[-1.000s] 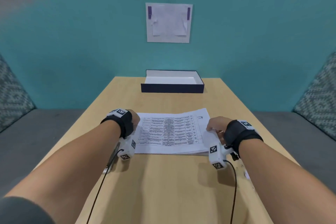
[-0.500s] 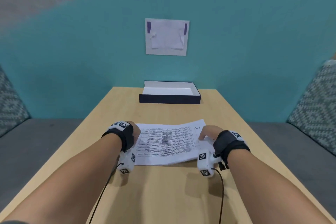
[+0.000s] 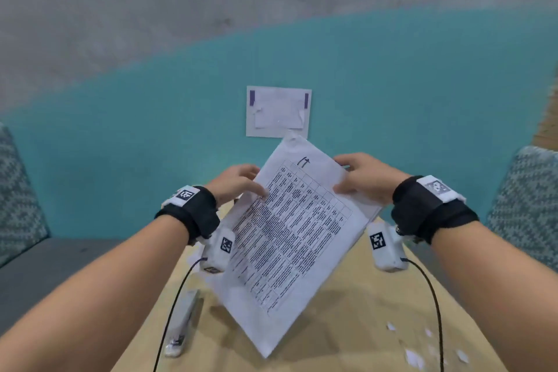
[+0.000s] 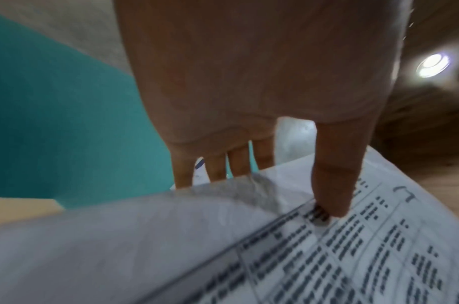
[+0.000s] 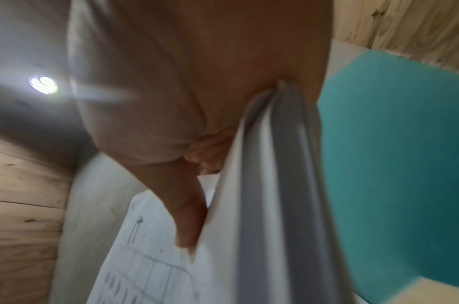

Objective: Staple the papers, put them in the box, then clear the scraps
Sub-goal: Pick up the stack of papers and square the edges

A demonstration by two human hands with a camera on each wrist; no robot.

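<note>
Currently both hands, left hand (image 3: pixel 238 183) and right hand (image 3: pixel 367 178), pinch the white printed paper stack (image 3: pixel 290 238) tilted above the light wooden table (image 3: pixel 347 320), so the loose unstapled sheets could fan or slip if either grip eases.

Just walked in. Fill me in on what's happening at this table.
A person is holding a stack of printed papers up off the wooden table, tilted, with both hands. The left hand pinches one side edge and the right hand pinches the other. A stapler lies on the table below the left arm, and small white paper scraps sit near the right edge. The box isn't visible.
</note>
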